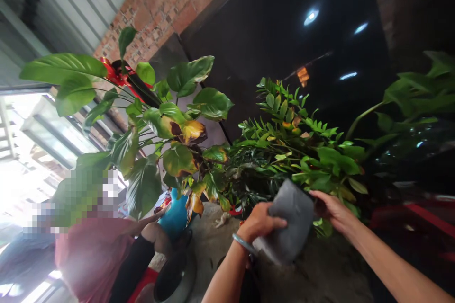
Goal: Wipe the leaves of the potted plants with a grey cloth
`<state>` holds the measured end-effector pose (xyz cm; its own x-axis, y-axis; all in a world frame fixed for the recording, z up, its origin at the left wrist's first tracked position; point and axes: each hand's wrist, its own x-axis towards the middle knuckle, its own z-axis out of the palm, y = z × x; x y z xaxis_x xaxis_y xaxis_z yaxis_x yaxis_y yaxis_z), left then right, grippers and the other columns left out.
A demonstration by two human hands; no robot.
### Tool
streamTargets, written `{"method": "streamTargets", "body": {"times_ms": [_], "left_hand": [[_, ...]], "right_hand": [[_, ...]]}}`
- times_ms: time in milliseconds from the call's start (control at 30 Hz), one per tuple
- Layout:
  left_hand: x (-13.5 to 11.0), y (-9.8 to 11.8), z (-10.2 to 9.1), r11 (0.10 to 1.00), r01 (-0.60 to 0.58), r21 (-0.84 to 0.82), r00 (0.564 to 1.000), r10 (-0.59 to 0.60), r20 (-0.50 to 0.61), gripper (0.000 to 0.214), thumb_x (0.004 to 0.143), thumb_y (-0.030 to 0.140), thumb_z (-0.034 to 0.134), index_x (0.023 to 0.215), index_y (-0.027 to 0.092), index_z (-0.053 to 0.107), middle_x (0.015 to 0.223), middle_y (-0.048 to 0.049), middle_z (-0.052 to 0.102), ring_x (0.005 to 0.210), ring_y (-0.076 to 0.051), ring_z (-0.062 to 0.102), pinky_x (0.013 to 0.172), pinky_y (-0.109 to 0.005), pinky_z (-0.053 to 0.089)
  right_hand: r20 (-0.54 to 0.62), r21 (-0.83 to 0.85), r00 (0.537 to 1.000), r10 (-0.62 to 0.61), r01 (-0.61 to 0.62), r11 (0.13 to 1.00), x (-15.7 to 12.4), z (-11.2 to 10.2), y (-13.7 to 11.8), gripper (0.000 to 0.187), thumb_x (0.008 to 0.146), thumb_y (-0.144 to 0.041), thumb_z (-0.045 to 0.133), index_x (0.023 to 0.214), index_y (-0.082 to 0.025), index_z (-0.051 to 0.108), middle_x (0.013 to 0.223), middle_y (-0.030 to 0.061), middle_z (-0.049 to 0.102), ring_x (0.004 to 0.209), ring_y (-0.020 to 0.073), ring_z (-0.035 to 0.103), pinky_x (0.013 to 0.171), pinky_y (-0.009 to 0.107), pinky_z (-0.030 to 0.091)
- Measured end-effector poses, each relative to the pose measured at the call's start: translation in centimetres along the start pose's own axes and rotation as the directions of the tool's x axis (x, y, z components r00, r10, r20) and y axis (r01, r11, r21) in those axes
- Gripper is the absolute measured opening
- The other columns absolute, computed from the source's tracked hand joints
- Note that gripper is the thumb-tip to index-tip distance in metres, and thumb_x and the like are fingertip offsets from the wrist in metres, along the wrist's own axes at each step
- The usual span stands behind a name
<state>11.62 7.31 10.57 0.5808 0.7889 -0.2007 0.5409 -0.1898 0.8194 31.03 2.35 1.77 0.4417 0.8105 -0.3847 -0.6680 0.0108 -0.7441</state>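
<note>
My left hand (261, 222), with a pale bangle at the wrist, is closed on a grey cloth (293, 218). The cloth looks folded and hangs down, its lower edge blurred. To its right, my right hand (332, 208) reaches in among green leaves. Its fingers are curled, partly hidden by shadow and foliage, and what they pinch cannot be made out. Just beyond both hands spreads a leafy potted plant (284, 147) with small leaflets. A broad-leaved plant (174, 118) with some yellow and brown leaves leans in from the left.
A person in a pink shirt (94, 255) sits at the lower left. Near that person is a dark round pot (176, 274). Behind the plants stands a glossy dark panel (256, 52) below a brick wall (159, 9). A red bow (119, 75) hangs among the left leaves.
</note>
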Motion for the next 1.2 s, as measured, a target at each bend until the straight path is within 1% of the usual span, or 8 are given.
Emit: {"method": "streamTargets", "body": {"times_ms": [133, 367, 500, 567, 667, 867, 1033, 1200], "left_hand": [[-2.7, -0.3, -2.4, 0.994, 0.052, 0.095, 0.993, -0.062, 0.105, 0.027, 0.053, 0.023, 0.077, 0.079, 0.019, 0.076, 0.067, 0.0027, 0.068, 0.067, -0.019, 0.059, 0.062, -0.027, 0.044], [0.5, 2.1, -2.7, 0.889, -0.256, -0.38, 0.886, 0.059, -0.459, 0.039, 0.052, 0.038, 0.077, 0.083, 0.014, 0.072, 0.074, -0.0034, 0.07, 0.069, -0.019, 0.06, 0.068, -0.03, 0.048], [-0.4, -0.9, 0.2, 0.99, 0.015, -0.141, 0.997, -0.026, -0.078, 0.022, 0.051, 0.025, 0.073, 0.072, 0.018, 0.073, 0.067, 0.0, 0.068, 0.069, -0.02, 0.059, 0.063, -0.028, 0.045], [-2.1, -2.0, 0.1, 0.993, 0.12, -0.007, 0.989, -0.119, 0.088, 0.025, 0.052, 0.024, 0.073, 0.077, 0.02, 0.075, 0.07, 0.0006, 0.07, 0.073, -0.022, 0.061, 0.064, -0.029, 0.045], [-3.6, -1.8, -1.6, 0.99, 0.121, -0.078, 0.992, -0.118, 0.049, 0.034, 0.053, 0.028, 0.075, 0.085, 0.018, 0.075, 0.075, -0.0003, 0.072, 0.074, -0.022, 0.062, 0.067, -0.03, 0.047], [-0.6, 0.3, -2.2, 0.881, -0.211, -0.425, 0.922, 0.035, -0.385, 0.043, 0.051, 0.041, 0.078, 0.083, 0.014, 0.071, 0.071, -0.002, 0.069, 0.067, -0.018, 0.059, 0.066, -0.029, 0.047], [-1.7, -2.5, 0.7, 0.955, 0.044, -0.294, 0.993, -0.075, -0.096, 0.024, 0.05, 0.028, 0.076, 0.072, 0.018, 0.072, 0.066, 0.001, 0.068, 0.065, -0.017, 0.057, 0.063, -0.027, 0.043], [-6.0, -2.4, -2.2, 0.922, 0.108, -0.373, 0.994, -0.099, 0.042, 0.037, 0.048, 0.033, 0.082, 0.08, 0.016, 0.074, 0.071, -0.0018, 0.071, 0.064, -0.018, 0.061, 0.066, -0.029, 0.047]], "right_hand": [[-0.009, -0.016, 1.0, 0.001, -0.001, 1.0, 0.0, -0.4, 0.2, 0.023, 0.058, -0.021, 0.074, 0.046, -0.022, 0.055, 0.038, -0.002, 0.055, 0.034, 0.014, 0.051, 0.032, 0.024, 0.041], [-0.001, 0.031, 0.999, -0.034, 0.034, 0.999, -0.1, 0.1, 0.1, 0.013, 0.056, -0.017, 0.074, 0.055, -0.022, 0.063, 0.044, -0.0025, 0.061, 0.04, 0.016, 0.059, 0.037, 0.025, 0.047], [-0.015, 0.025, 0.999, -0.039, 0.04, 0.999, 0.2, 0.4, 0.5, 0.017, 0.057, -0.016, 0.074, 0.049, -0.021, 0.06, 0.041, -0.0006, 0.061, 0.038, 0.0163, 0.058, 0.036, 0.025, 0.046], [-0.03, 0.017, 0.999, -0.033, 0.034, 0.999, 0.3, 0.4, 0.7, 0.019, 0.058, -0.016, 0.074, 0.047, -0.021, 0.059, 0.039, -0.0001, 0.06, 0.034, 0.0153, 0.054, 0.032, 0.024, 0.044], [-0.037, 0.033, 0.999, -0.031, 0.032, 0.999, 0.2, 0.1, 0.6, 0.018, 0.056, -0.016, 0.076, 0.049, -0.02, 0.06, 0.038, -0.0014, 0.058, 0.033, 0.0146, 0.054, 0.032, 0.023, 0.045], [-0.017, 0.097, 0.998, -0.065, 0.067, 0.993, -0.3, 0.1, 0.0, 0.016, 0.052, -0.013, 0.076, 0.055, -0.023, 0.063, 0.048, -0.0026, 0.066, 0.04, 0.0151, 0.06, 0.036, 0.022, 0.049], [-0.039, 0.059, 0.998, -0.044, 0.046, 0.997, -0.2, 0.2, 0.2, 0.018, 0.053, -0.014, 0.077, 0.051, -0.02, 0.06, 0.039, -0.0026, 0.059, 0.035, 0.0156, 0.058, 0.033, 0.021, 0.047], [-0.062, 0.043, 0.998, -0.005, 0.008, 0.999, -0.6, -0.1, 0.0, 0.016, 0.051, -0.011, 0.077, 0.054, -0.019, 0.063, 0.041, -0.0015, 0.061, 0.033, 0.0154, 0.057, 0.031, 0.021, 0.047]]}}
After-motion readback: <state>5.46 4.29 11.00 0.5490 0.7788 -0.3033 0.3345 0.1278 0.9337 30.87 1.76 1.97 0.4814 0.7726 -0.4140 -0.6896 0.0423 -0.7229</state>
